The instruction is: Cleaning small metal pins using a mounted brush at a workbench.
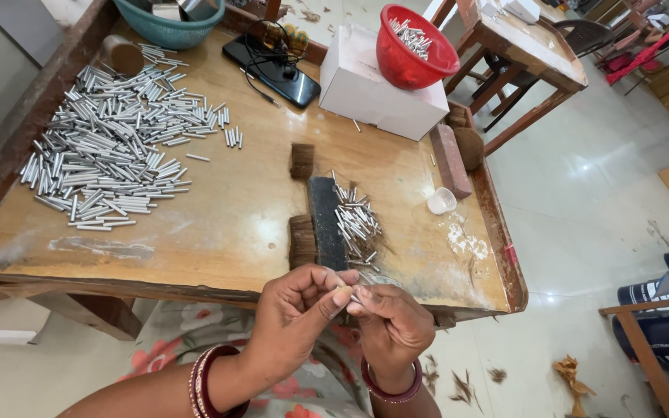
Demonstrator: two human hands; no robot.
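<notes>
Fingers (340, 292) around small silvery tube (357, 297)

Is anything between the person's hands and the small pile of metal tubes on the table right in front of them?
Nothing visible. Left hand and right hand hover at the table edge, just short of the small tube pile; only bare wood lies between.

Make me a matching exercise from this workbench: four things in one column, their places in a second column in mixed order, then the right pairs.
Things
1. red bowl
2. big heap of metal tubes
3. small white cup
4. black phone

Places
A. spread over the left part of the table
B. beside the brick near the right edge
C. on top of the white box
D. at the far edge, under a tangle of cable

Pairs: 1-C, 2-A, 3-B, 4-D
</notes>
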